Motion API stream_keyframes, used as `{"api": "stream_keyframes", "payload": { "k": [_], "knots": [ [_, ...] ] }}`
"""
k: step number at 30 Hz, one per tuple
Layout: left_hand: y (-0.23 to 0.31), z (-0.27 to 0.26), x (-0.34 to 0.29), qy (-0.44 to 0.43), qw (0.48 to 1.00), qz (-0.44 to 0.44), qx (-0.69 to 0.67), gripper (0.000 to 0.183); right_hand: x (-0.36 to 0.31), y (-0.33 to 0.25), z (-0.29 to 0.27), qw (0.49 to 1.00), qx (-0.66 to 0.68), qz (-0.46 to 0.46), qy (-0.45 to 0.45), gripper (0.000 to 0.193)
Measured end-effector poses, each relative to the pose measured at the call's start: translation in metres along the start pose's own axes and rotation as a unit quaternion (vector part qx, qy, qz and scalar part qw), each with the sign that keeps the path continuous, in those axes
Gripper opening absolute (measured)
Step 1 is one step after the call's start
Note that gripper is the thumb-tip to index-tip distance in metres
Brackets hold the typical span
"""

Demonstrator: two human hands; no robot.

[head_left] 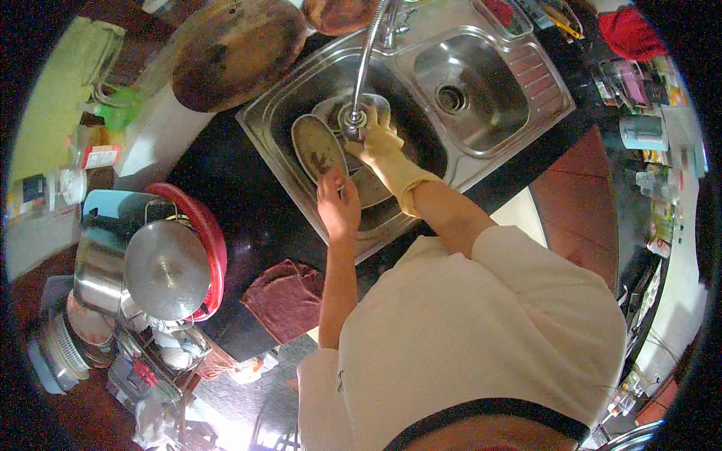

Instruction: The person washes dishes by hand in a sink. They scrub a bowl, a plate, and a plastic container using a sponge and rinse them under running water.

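Counting one dish [317, 144], left hand [338, 207] holding its near end; one faucet [364, 75], gloved right hand [378, 144] there (I can't tell grip).

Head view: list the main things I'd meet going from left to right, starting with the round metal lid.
Round metal lid, oval dish, gloved right hand, right-hand sink basin, red object at upper right.

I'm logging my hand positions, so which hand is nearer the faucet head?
Right. The gloved right hand is directly at the faucet head; the bare left hand is farther off, lower in the picture, holding the near end of the oval dish.
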State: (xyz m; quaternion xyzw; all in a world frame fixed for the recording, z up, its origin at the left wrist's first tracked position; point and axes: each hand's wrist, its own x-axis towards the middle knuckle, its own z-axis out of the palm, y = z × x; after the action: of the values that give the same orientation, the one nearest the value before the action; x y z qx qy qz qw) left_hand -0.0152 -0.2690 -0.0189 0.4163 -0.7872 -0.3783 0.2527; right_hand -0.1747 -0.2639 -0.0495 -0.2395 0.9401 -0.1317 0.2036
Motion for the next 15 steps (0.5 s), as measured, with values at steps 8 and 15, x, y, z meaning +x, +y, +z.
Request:
{"api": "stream_keyframes", "payload": {
  "k": [8, 15],
  "knots": [
    [0.048, 0.014, 0.079, -0.053, 0.993, 0.012, 0.100, 0.052, 0.028, 0.059, -0.103, 0.979, 0.144, -0.137, -0.044, 0.046],
    [0.108, 0.078, 0.070, -0.154, 0.981, -0.065, 0.096, 0.053, 0.227, 0.091, -0.161, 0.919, 0.148, -0.283, 0.232, 0.043]
  ]
}}
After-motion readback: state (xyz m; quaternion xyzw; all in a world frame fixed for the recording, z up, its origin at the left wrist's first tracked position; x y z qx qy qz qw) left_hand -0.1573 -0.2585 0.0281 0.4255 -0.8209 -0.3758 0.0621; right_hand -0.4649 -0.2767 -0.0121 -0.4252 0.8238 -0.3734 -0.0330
